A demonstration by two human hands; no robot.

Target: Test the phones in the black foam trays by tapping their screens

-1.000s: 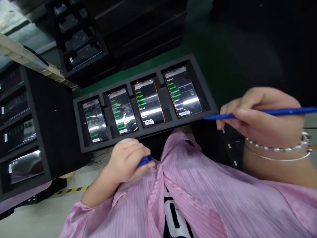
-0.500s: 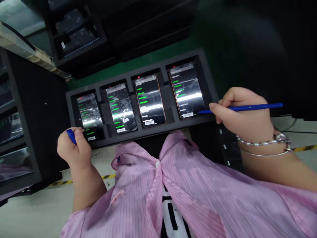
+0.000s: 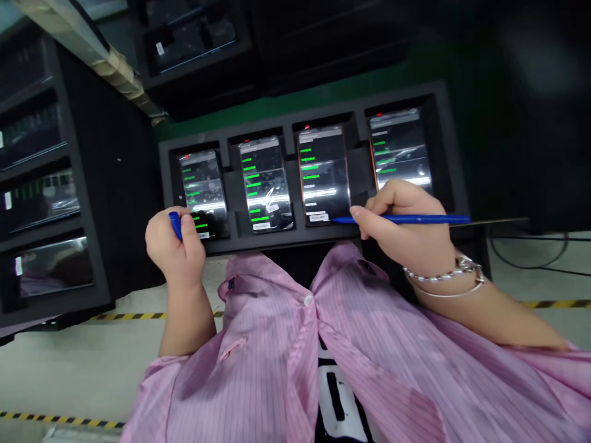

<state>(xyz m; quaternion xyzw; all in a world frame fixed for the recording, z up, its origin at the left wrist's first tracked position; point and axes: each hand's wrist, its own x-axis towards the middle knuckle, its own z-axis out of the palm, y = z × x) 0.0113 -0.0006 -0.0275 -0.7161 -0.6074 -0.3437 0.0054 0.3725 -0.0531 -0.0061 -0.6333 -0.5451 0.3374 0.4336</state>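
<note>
The right hand [image 3: 401, 231] pinches a blue stylus [image 3: 406, 219] like a pen, its tip at the lower edge of the third smartphone [image 3: 323, 175] in a black foam tray [image 3: 277, 244] at upper centre. The left hand [image 3: 173, 246] clenches a second blue stylus [image 3: 175, 225] over the lower part of the first smartphone [image 3: 203, 184].

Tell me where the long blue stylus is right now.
In the head view, the long blue stylus is held in the person's right hand, right of centre, its tip over the lower corner of the third phone from the left in the black foam tray.
</note>
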